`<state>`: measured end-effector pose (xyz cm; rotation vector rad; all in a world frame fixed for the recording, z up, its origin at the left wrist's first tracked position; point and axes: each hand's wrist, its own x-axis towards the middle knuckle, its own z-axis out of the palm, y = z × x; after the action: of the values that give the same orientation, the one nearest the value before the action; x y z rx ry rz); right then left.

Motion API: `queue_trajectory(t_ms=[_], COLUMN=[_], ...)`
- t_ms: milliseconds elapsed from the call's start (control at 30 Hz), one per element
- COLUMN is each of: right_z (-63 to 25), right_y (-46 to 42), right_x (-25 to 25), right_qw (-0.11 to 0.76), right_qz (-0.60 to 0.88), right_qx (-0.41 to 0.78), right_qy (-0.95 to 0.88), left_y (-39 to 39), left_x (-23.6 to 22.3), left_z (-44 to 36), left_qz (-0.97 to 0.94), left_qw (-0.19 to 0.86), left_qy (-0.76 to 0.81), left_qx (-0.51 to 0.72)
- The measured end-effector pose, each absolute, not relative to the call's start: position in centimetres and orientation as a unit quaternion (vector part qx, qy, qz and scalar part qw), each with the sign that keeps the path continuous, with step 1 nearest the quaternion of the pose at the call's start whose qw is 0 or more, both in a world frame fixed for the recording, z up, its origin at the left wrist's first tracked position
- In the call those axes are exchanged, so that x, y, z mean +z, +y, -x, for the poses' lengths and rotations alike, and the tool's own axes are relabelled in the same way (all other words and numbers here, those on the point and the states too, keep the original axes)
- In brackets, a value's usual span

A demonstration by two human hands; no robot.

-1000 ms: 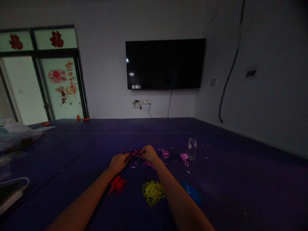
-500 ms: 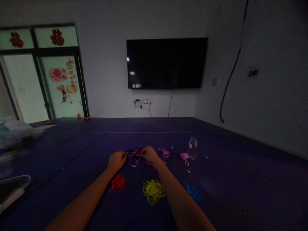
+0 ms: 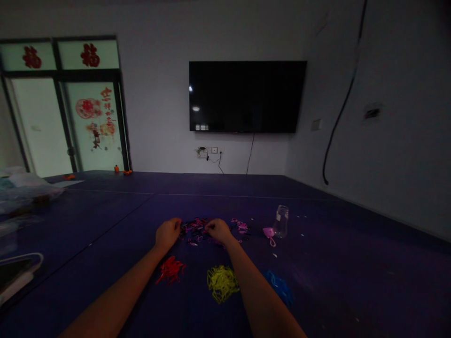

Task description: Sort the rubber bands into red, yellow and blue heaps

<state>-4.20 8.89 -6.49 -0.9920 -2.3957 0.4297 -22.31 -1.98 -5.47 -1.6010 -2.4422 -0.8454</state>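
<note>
A loose pile of mixed pink and black rubber bands (image 3: pixel 194 226) lies on the dark blue surface, between my two hands. At its left edge is my left hand (image 3: pixel 168 233), fingers curled into a pinch; what the fingertips hold, if anything, is too small to make out. My right hand (image 3: pixel 219 230) reaches into the pile's right side with thumb and fingers pinched together, and their tips are hard to see against the bands. Nearer to me lie a red heap of bands (image 3: pixel 171 270), a yellow heap (image 3: pixel 222 283) and a blue heap (image 3: pixel 280 287), partly behind my right forearm.
Right of the pile, several pink bands (image 3: pixel 242 226) lie apart. A clear bottle (image 3: pixel 281 221) stands beside a pink cap with a loop (image 3: pixel 269 232). White scraps are scattered nearby. Plastic bags (image 3: pixel 24 190) and a dark device with a white cable (image 3: pixel 17 277) are at left.
My left hand has shifted slightly left, and its fingertips have lifted a little. My right hand stays pinched at the pile. The whole view has tilted slightly.
</note>
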Motion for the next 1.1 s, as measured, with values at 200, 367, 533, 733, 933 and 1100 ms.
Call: queue_trajectory(t_ms=[200, 367, 533, 733, 933, 1100], right_z=[4.0, 4.1, 4.0, 4.0, 4.0, 4.1], right_y=[8.9, 8.9, 8.9, 9.1, 9.5, 9.7], right_x=[-6.5, -6.6, -6.8, -7.1, -7.4, -7.7], right_qw=[0.261, 0.265, 0.275, 0.294, 0.307, 0.311], right_qz=[0.353, 0.367, 0.383, 0.382, 0.351, 0.362], right_qx=[0.205, 0.199, 0.189, 0.2, 0.232, 0.236], right_qy=[-0.874, -0.869, -0.861, -0.853, -0.854, -0.846], left_y=[-1.8, -1.7, -1.8, -1.9, -2.0, -2.2], left_x=[-5.7, -5.8, -5.9, -5.6, -5.4, -5.3], left_z=[23.4, 23.8, 23.3, 22.4, 22.1, 22.1], left_qz=[0.499, 0.507, 0.536, 0.614, 0.617, 0.566], left_qw=[0.032, 0.037, 0.042, 0.055, 0.075, 0.09], left_qy=[-0.769, -0.736, -0.759, -0.752, -0.769, -0.805], left_qx=[-0.398, -0.447, -0.367, -0.236, -0.149, -0.151])
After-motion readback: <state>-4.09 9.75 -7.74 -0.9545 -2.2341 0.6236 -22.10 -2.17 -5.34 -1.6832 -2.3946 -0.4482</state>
